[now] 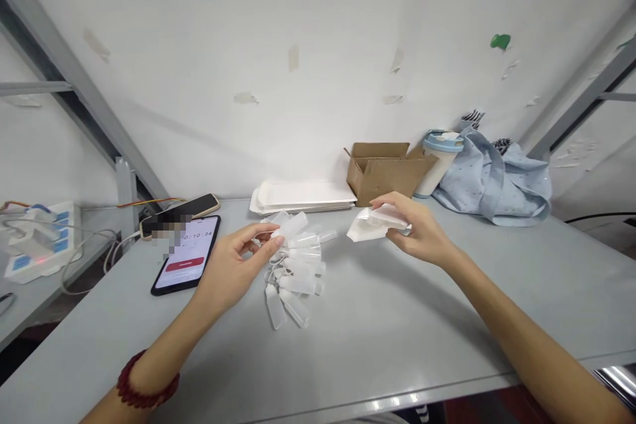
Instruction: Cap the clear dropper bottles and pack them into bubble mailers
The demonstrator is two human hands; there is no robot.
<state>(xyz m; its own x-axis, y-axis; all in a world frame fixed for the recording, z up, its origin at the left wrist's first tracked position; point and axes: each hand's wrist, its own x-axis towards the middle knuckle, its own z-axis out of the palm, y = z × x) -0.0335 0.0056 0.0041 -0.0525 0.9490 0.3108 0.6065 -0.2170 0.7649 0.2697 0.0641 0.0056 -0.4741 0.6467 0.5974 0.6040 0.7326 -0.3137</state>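
My left hand (243, 258) pinches a small translucent white plastic tube (285, 233) between thumb and fingers. It hangs over a heap of similar tubes (301, 268), several of them, with thin cords or loops showing among them on the grey table. To the right, my right hand (417, 228) grips a white paper packet (370, 224) whose mouth gapes toward the left. The packet is held a little above the table, apart from the heap. What is inside the packet cannot be made out.
Behind the heap lies a stack of white flat envelopes (303, 195). An open cardboard box (385, 175), a cup with a blue lid (440, 159) and a light blue cloth bag (497, 179) stand along the wall. At left are a phone (183, 271), a dark device (191, 209) and a power strip (44, 245).
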